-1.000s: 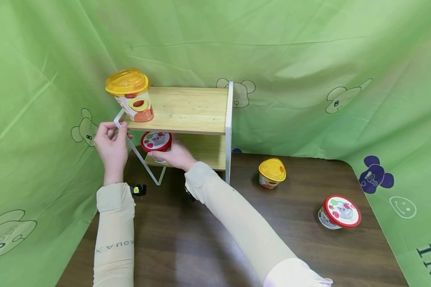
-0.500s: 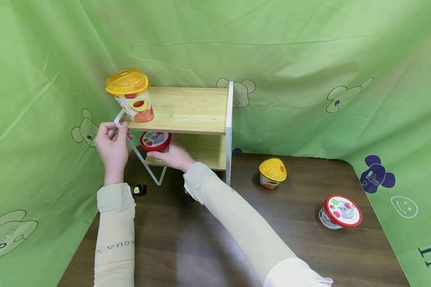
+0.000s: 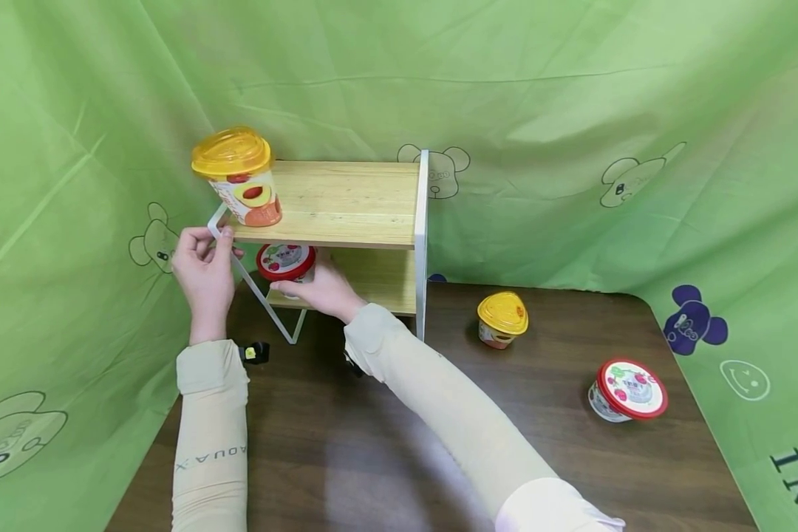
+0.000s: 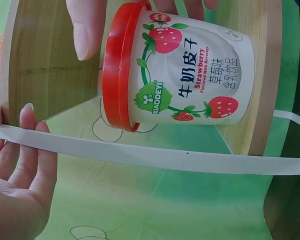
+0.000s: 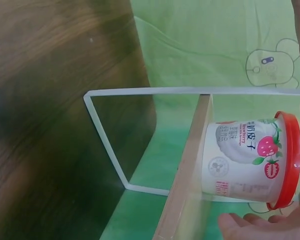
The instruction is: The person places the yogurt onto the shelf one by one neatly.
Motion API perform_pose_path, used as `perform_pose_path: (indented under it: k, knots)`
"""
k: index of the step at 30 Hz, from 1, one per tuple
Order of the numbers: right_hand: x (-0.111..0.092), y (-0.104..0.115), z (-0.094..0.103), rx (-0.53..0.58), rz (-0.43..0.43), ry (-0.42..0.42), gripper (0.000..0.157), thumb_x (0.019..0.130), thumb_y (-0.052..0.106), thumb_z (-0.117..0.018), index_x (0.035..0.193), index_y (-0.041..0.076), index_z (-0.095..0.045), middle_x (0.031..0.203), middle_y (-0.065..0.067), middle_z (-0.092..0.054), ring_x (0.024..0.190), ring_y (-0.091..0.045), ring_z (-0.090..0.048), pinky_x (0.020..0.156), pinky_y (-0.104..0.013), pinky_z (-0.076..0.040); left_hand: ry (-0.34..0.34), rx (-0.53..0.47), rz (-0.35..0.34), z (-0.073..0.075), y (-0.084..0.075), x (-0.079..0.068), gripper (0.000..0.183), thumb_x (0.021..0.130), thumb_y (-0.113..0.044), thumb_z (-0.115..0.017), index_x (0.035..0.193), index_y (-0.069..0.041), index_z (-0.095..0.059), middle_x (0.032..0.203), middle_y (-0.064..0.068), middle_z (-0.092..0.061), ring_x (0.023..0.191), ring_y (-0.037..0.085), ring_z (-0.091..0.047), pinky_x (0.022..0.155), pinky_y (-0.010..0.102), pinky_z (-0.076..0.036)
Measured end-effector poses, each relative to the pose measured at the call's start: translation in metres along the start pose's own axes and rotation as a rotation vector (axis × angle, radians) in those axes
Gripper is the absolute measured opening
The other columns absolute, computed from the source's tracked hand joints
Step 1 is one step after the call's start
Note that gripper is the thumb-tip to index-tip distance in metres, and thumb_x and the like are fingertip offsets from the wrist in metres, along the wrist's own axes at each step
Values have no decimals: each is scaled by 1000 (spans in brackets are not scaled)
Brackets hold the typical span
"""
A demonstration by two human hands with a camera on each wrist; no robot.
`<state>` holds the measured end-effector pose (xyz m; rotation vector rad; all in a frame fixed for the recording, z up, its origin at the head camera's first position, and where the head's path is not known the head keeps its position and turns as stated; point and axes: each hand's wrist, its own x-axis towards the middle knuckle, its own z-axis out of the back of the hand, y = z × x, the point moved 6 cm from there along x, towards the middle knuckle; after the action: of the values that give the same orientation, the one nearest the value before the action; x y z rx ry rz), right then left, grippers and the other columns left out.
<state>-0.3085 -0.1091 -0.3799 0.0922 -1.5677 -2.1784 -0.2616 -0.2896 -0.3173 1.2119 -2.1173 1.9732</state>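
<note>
A strawberry milk cup [image 4: 190,70] with a red lid stands upright on the shelf rack's lower board [image 5: 182,175]. My right hand [image 3: 327,290] is around this cup, thumb at its front side and fingers on the other side. In the right wrist view those fingertips [image 5: 230,223] lie just off the cup wall, and the thumb [image 4: 85,37] is apart from the lid in the left wrist view. My left hand [image 3: 205,277] pinches the rack's white side frame [image 4: 140,151] by the top board, thumb in front, fingers behind. Above it sits a yellow-lidded peach cup [image 3: 246,185].
To the right of the rack, a yellow-lidded cup [image 3: 503,319] and a red-lidded cup [image 3: 627,391] stand on the dark wooden table [image 3: 545,436]. Green printed cloth [image 3: 539,111] hangs behind and at both sides. The top board [image 3: 346,203] overhangs the strawberry cup.
The strawberry cup shifted slightly back and left on the lower board in the first half second, with my right hand. Since then it stays put. My left hand keeps its place on the frame.
</note>
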Motion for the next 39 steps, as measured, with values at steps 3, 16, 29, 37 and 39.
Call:
perform_pose_path:
  k: [3, 16, 29, 37, 39]
  knots:
    - [-3, -1, 2, -7, -25, -1, 110, 83, 43, -86, 161, 18, -13, 149, -4, -43, 129, -14, -48, 106, -26, -45, -4, -5, 4, 1, 0, 0, 11, 94, -2, -73, 93, 0, -62, 113, 18, -73, 57, 22, -61, 59, 25, -59]
    - [-12, -6, 8, 23, -53, -17, 109, 83, 42, -86, 162, 17, -15, 157, -8, -37, 140, -23, -41, 113, -32, -40, -7, 8, 14, 0, 0, 1, 9, 95, -2, -72, 93, -1, -63, 111, 17, -73, 58, 19, -62, 60, 25, -60]
    - [-21, -7, 15, 113, -20, -62, 104, 82, 41, -87, 160, 19, -22, 158, -5, -37, 145, -26, -37, 116, -38, -39, -1, 29, 33, 2, -1, 0, 9, 95, -2, -71, 94, -2, -62, 108, 15, -74, 60, 18, -63, 62, 24, -60]
    - [-30, -6, 21, 118, -33, -65, 97, 85, 36, -85, 160, 16, -26, 159, -10, -36, 146, -31, -33, 117, -43, -37, 1, 26, 25, 3, 0, 1, 10, 95, -3, -72, 93, -2, -62, 107, 15, -74, 59, 17, -63, 61, 24, -60]
    - [-32, -5, 23, 128, -26, -65, 95, 85, 35, -84, 159, 15, -28, 160, -10, -36, 146, -32, -33, 118, -46, -35, 1, 26, 23, 3, 0, 1, 10, 95, -3, -72, 93, -3, -62, 105, 15, -74, 58, 17, -63, 60, 24, -60]
